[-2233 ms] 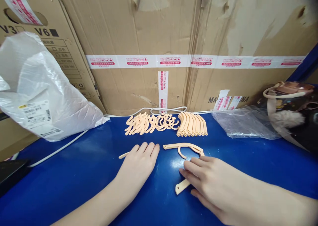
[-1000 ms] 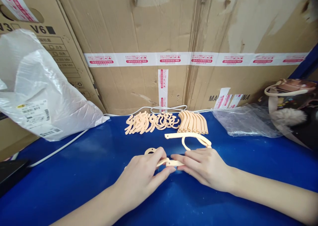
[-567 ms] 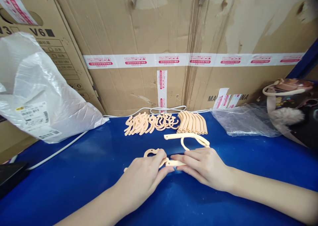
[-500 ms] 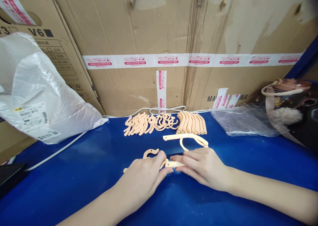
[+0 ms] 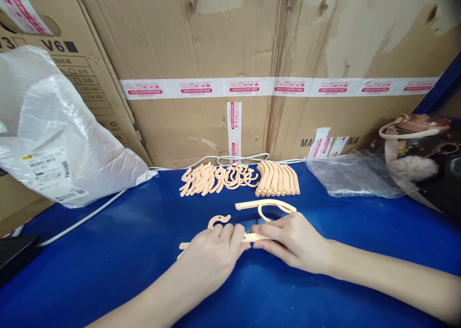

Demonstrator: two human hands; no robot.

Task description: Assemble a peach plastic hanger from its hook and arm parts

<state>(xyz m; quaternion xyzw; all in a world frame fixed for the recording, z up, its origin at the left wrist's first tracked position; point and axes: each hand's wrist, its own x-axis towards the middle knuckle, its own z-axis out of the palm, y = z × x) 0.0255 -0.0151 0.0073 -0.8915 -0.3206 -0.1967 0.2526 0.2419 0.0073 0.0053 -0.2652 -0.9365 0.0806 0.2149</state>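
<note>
My left hand (image 5: 218,251) is closed, its thumb and fingers pinching near the left end of a cream plastic hanger arm (image 5: 254,237). The same arm runs into my right hand (image 5: 295,244), whose thumb and fingers close on its other side. What sits under the left fingertips is hidden. Just behind the left hand shows a cream hook (image 5: 218,218), and a narrow cream strip (image 5: 184,246) pokes out to its left. Another curved hanger arm (image 5: 252,203), with a bent cream piece (image 5: 262,213) below it, reaches to the right knuckles; I cannot tell whether they touch.
Behind the hands lie a pile of cream hooks and small curved parts (image 5: 205,179) and a row of hanger arms (image 5: 277,178). A white parcel bag (image 5: 72,140) stands left, a clear plastic bag (image 5: 353,174) right. Cardboard boxes (image 5: 198,126) wall the back of the blue table (image 5: 144,232).
The left fingers have curled further over the joint. My right hand has shifted slightly left, and the far hanger arm has moved a little left and down.
</note>
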